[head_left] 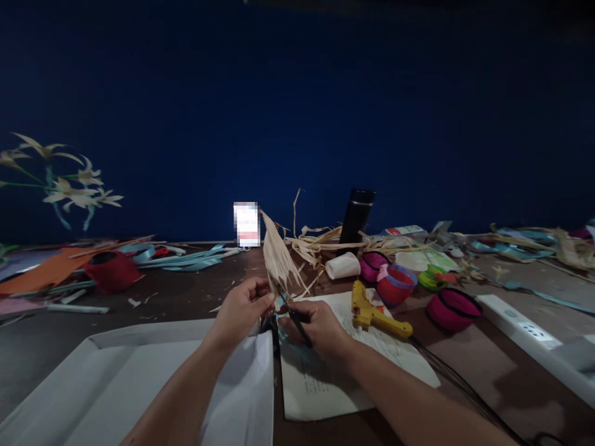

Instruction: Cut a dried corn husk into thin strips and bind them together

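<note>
The dried corn husk (277,248) stands up just beyond my fingertips, over the gap between a white tray and a printed paper. It is narrow at the top and splits into ragged strips lower down. My left hand (246,308) is closed to a pinch at its lower end, thumb against the fingers. My right hand (320,328) is wrapped around a black-handled pair of scissors (300,327), its blades up by the husk; I cannot tell how far apart they stand.

Under my right forearm lies the printed paper (332,393), with a yellow glue gun (372,314) resting on it and its cord trailing to the right. The white tray (134,378) sits under my left forearm. Just past the paper are a tipped white cup (343,266), a red ribbon roll (396,288) and a magenta ribbon roll (453,311), with a white power strip (506,319) further right. Behind the cup, a dark flask (357,217) leans among loose husk strips (316,241). A bright, blurred-out screen (246,226) stands left of the husk. Farther left are pale blue ribbons (198,259), a dark red roll (111,272), an orange sheet (44,271) and cream-coloured flowers (74,193) against the blue wall (297,111).
</note>
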The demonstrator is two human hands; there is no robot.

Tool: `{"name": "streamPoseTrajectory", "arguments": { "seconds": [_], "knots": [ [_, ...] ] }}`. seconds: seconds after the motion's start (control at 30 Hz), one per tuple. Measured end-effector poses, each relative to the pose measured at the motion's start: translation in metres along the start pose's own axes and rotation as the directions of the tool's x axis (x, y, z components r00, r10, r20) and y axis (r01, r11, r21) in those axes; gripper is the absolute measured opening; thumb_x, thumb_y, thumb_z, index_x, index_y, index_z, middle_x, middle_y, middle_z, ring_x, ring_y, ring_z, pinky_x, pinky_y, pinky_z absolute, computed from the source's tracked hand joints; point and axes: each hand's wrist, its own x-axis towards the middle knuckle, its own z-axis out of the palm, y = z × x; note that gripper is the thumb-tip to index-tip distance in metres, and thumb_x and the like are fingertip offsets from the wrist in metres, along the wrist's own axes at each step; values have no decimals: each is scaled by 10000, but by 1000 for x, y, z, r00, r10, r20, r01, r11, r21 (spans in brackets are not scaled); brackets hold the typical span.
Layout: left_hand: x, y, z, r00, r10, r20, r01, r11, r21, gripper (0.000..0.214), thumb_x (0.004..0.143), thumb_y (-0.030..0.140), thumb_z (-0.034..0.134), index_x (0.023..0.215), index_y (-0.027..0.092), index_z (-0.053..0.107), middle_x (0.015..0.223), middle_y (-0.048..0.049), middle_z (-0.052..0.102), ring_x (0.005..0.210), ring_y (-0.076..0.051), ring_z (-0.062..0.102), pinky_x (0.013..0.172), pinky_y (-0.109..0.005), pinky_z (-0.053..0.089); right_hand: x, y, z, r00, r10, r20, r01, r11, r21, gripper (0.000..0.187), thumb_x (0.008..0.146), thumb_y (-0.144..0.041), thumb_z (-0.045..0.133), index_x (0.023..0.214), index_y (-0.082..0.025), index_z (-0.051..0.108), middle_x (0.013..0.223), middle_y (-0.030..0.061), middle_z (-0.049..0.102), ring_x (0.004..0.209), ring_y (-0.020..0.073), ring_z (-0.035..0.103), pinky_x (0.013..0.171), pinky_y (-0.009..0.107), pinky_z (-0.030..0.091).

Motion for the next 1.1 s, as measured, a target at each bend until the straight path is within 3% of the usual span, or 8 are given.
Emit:
{"name": "streamPoseTrajectory", "arguments": {
  "seconds": [0.23,0.6,0.9,1.1],
  "knots": [
    [1,-1,-1,1000,-14,13,14,999,37,303,681,280,641,943,144,578,775,-26,637,654,-122,577,598,-230,453,-1,-6,-1,998,34,-45,-39,994,-101,379,636,-428,716,818,-100,662,538,-40,430,448,41,300,410,181,227],
    [1,-1,-3,1000,-15,-24,17,998,64,289,670,301,640,916,150,617,770,-22,655,647,-123,580,617,-237,470,-1,-2,0,998,53,-45,-53,999,-1,360,666,-421,694,824,-98,662,513,-43,410,422,34,279,388,174,206],
    [1,-2,-2,998,-18,-57,21,999,48,300,677,370,641,890,160,640,765,-30,667,651,-143,603,638,-258,487,0,-1,-1,996,80,-32,-80,997,7,360,669,-424,687,810,-94,662,498,-46,403,417,35,274,380,172,195],
    [2,-1,0,994,-49,-95,48,999,-12,288,612,394,688,764,154,635,644,-8,646,567,-124,581,571,-231,479,-1,-2,0,998,56,-35,-58,997,-45,327,660,-402,697,779,-99,666,495,-48,401,416,32,268,382,174,178]
  ]
}}
